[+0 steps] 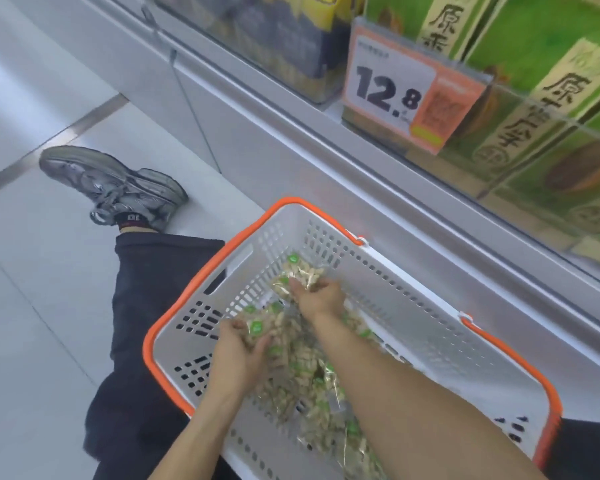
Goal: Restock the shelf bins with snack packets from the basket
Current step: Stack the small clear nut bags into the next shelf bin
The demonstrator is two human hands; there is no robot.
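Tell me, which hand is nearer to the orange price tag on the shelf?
Right. The right hand reaches deep into the basket, toward the shelf side below the price tag. The left hand grips snack packets near the basket's opposite wall, farther away.

basket [413,306] – matt perforated plastic | snack packets [305,372] – glossy clear film | floor [25,306] – smooth, glossy

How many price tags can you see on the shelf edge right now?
1. The price tag, orange and white and reading 12.8, hangs on the shelf rail in front of the green boxes, above the basket. Others may lie outside the frame.
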